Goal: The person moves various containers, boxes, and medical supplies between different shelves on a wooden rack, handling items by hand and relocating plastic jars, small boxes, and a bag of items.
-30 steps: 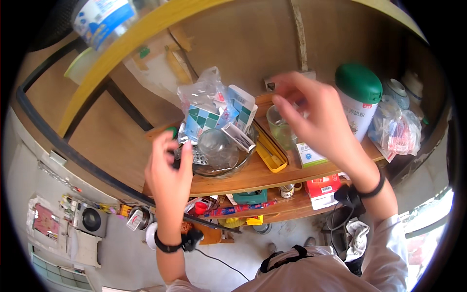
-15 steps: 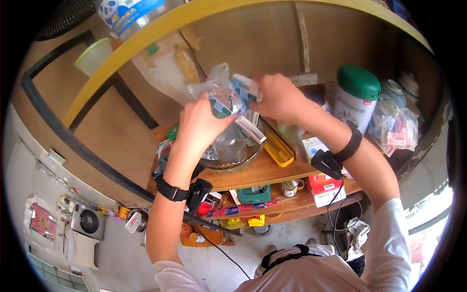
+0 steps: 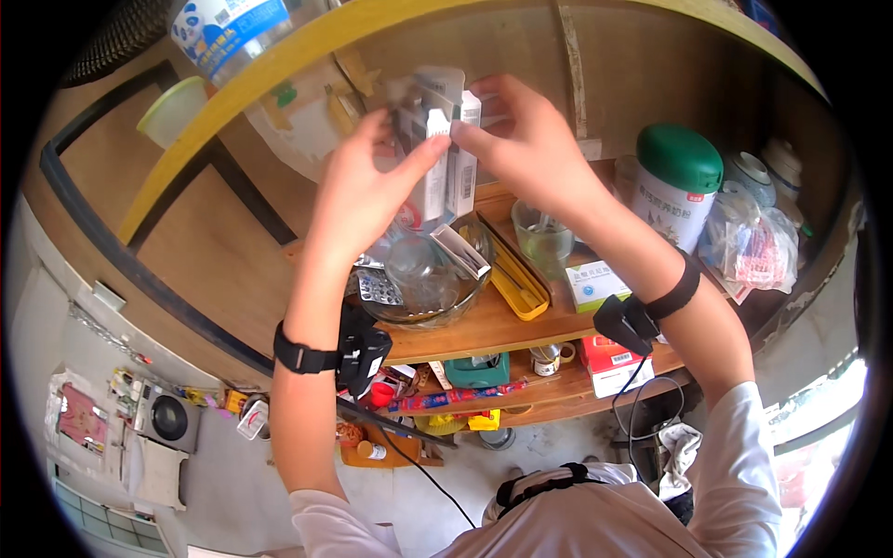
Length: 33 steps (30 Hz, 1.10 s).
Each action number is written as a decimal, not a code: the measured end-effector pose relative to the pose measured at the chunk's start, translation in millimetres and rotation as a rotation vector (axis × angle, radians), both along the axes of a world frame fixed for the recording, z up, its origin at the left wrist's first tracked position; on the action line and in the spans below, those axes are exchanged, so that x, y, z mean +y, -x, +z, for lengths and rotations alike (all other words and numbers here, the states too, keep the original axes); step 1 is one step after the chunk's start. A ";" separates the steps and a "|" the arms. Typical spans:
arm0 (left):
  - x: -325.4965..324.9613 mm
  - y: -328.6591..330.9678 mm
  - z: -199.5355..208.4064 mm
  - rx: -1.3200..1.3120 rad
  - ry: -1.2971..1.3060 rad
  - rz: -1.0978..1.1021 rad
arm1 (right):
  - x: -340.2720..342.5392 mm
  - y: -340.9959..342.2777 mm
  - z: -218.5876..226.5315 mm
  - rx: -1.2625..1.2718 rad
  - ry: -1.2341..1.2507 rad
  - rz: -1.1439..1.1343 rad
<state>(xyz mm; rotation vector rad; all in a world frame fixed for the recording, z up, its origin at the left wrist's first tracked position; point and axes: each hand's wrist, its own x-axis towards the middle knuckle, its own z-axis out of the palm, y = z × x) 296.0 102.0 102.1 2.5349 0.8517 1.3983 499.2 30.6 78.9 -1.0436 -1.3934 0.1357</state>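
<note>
Above the shelf, small white cardboard boxes point(image 3: 435, 177) stand upright side by side between my two hands. My left hand point(image 3: 367, 181) is closed on their left side, its thumb pressed across the front. My right hand point(image 3: 526, 139) grips a box point(image 3: 465, 153) from the right, with thumb and fingers near its top. A raised grey flap shows at the top, somewhat blurred. Below them sits a wide bowl point(image 3: 423, 323) with a clear container point(image 3: 409, 260), a blister pack point(image 3: 379, 286) and a small opened box point(image 3: 459, 251) in it.
Right of the bowl lie a yellow tray point(image 3: 521, 298), a drinking glass point(image 3: 542, 240) and a white-green box point(image 3: 595, 284). Farther right stand a green-lidded canister point(image 3: 679, 186) and a plastic bag point(image 3: 758, 246). A yellow shelf edge point(image 3: 307, 46) arches overhead.
My hands have lifted a little and brought the boxes upright together. The right-hand box has turned from tilted to vertical. The crumpled clear bag by my left hand no longer shows there.
</note>
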 end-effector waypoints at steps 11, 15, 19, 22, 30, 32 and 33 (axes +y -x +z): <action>-9.5 -16.3 10.6 -0.151 0.472 -0.531 | -4.8 -24.1 3.1 0.163 0.130 0.620; 11.0 -2.9 10.0 -0.062 0.371 -0.439 | 4.0 -31.0 12.9 0.058 0.057 0.538; 23.9 2.2 8.0 -0.091 0.517 -0.354 | 13.6 -42.2 11.9 0.083 0.108 0.582; 33.0 -9.0 -3.8 -0.020 0.406 -0.421 | 19.9 -42.1 6.1 0.090 0.183 0.582; 32.5 -0.5 18.9 -0.116 0.484 -0.386 | 17.3 -49.6 5.7 0.120 0.158 0.444; 49.3 22.4 13.4 0.181 0.134 -0.236 | 18.9 -54.5 4.8 0.066 0.158 0.367; 57.5 32.1 9.4 0.473 -0.212 -0.078 | 20.4 -57.3 3.6 0.017 0.161 0.286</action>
